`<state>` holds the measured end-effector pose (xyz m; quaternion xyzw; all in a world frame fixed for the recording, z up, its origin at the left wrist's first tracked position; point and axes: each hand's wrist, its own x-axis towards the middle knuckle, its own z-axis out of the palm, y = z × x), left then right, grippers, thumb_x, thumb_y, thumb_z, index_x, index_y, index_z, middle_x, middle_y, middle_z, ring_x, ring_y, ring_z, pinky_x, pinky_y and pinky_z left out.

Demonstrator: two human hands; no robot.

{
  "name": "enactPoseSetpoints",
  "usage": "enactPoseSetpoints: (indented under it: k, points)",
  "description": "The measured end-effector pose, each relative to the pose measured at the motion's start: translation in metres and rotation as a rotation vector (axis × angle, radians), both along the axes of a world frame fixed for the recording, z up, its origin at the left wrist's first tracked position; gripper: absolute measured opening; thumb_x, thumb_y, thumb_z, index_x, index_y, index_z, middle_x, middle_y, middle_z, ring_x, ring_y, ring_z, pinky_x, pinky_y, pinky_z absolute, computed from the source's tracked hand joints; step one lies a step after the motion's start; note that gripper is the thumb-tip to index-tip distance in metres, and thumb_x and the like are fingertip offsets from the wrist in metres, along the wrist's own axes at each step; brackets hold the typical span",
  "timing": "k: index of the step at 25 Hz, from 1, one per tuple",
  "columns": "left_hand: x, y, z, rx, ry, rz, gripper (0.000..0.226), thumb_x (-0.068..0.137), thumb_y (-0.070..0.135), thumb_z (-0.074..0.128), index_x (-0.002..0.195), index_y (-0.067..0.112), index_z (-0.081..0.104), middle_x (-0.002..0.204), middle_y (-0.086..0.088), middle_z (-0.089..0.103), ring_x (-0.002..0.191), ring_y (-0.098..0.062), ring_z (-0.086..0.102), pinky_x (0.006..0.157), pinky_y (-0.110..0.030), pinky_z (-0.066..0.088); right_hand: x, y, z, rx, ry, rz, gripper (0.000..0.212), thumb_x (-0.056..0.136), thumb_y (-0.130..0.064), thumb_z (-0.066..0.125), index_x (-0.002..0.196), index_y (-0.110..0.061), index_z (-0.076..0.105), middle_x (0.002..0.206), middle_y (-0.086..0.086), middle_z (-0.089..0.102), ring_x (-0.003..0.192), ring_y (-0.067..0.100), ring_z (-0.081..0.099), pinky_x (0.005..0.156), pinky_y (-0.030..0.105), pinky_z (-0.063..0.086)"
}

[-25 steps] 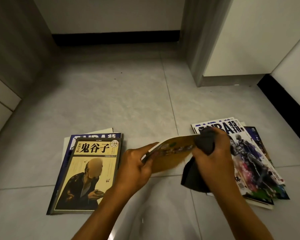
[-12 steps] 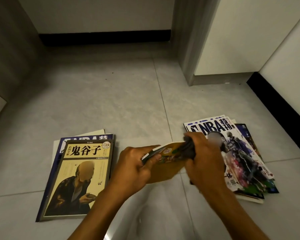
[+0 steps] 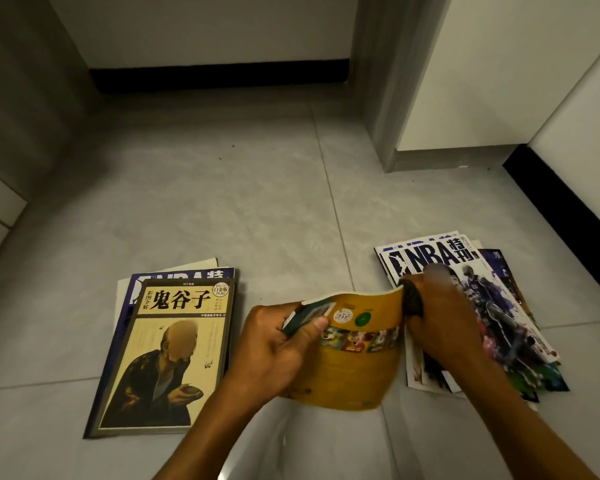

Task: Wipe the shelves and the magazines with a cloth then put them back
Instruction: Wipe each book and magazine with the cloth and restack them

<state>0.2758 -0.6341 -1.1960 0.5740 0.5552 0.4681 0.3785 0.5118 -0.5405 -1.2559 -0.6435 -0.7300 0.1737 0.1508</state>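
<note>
A person's two bare hands work over a pale grey tiled floor (image 3: 194, 209), seen from above. The left hand (image 3: 274, 348) grips the left edge of a yellow-covered paperback magazine (image 3: 357, 355), thumb on top and fingers curled beneath, holding it up off the floor with its cover tilted toward the viewer. The right hand (image 3: 444, 327) is closed around a dark cloth (image 3: 411, 299) and presses it against the magazine's right edge; only a small bunched part of the cloth shows between the fingers.

On the floor to the left lies a stack topped by a cream and grey book with a seated robed figure on its cover (image 3: 174, 351), resting on a blue magazine (image 3: 187, 273). To the right, partly under the right wrist, lies a fanned pile of glossy basketball magazines (image 3: 499, 306) with "NBA" printed in large letters on top. White walls with a black skirting board (image 3: 219, 77) stand beyond.
</note>
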Motion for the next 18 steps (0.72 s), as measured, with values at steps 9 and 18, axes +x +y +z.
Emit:
enactPoseSetpoints:
  k: [9, 18]
  points:
    - [-0.017, 0.022, -0.017, 0.427, 0.559, -0.076, 0.05, 0.081, 0.006, 0.064, 0.127, 0.023, 0.057, 0.122, 0.011, 0.063, 0.116, -0.003, 0.058, 0.097, -0.029, 0.05, -0.04, -0.058, 0.041, -0.844, 1.439, -0.338, 0.051, 0.071, -0.042, 0.075, 0.112, -0.015, 0.064, 0.091, 0.012, 0.072, 0.083, 0.029, 0.066, 0.072, 0.041, 0.051]
    - [-0.003, 0.015, -0.034, 0.299, 0.711, -0.3, 0.075, 0.082, 0.036, 0.069, 0.145, 0.042, 0.028, 0.148, 0.023, 0.035, 0.136, -0.001, 0.034, 0.111, -0.024, 0.029, -0.047, -0.046, 0.019, -0.666, 1.774, -0.53, 0.053, 0.074, -0.013, 0.069, 0.126, -0.011, 0.059, 0.121, 0.02, 0.064, 0.11, 0.041, 0.061, 0.096, 0.059, 0.045]
